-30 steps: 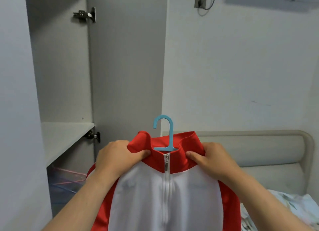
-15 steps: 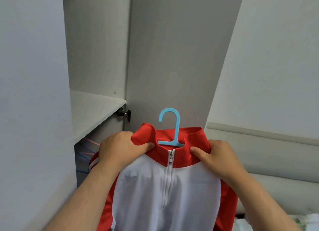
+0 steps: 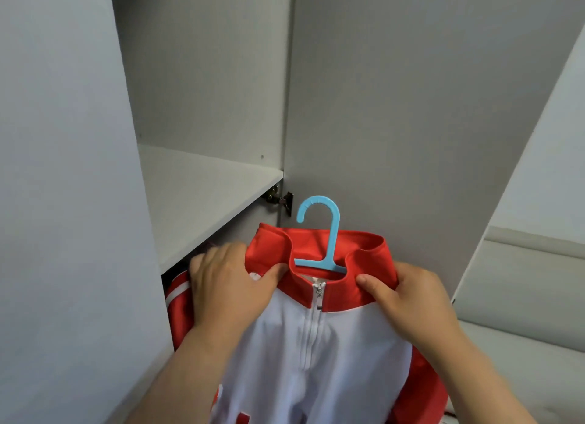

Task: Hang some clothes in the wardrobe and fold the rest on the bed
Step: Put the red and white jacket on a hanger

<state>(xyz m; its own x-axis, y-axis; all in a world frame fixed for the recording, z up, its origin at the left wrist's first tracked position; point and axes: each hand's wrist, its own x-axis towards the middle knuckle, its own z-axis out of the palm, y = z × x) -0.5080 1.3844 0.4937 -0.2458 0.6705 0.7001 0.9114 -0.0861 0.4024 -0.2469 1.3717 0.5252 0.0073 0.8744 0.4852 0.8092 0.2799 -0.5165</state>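
A red and white zip-up jacket (image 3: 310,354) hangs on a light blue plastic hanger (image 3: 329,233) whose hook sticks up out of the red collar. My left hand (image 3: 228,287) grips the jacket's left shoulder at the collar, thumb on the front. My right hand (image 3: 408,300) grips the right shoulder the same way. The jacket is held up in front of the open wardrobe (image 3: 202,91), close to its shelf edge. The zipper is closed to the collar.
A grey shelf (image 3: 202,195) runs across the wardrobe at collar height, with a dark gap below it. The open wardrobe door (image 3: 411,107) stands behind the hanger, a hinge (image 3: 280,198) at its edge. The padded bed headboard (image 3: 522,281) is at the right.
The jacket and both hands have moved left and closer to the wardrobe opening; the shelf now sits beside the left hand. Both hands keep the same hold.
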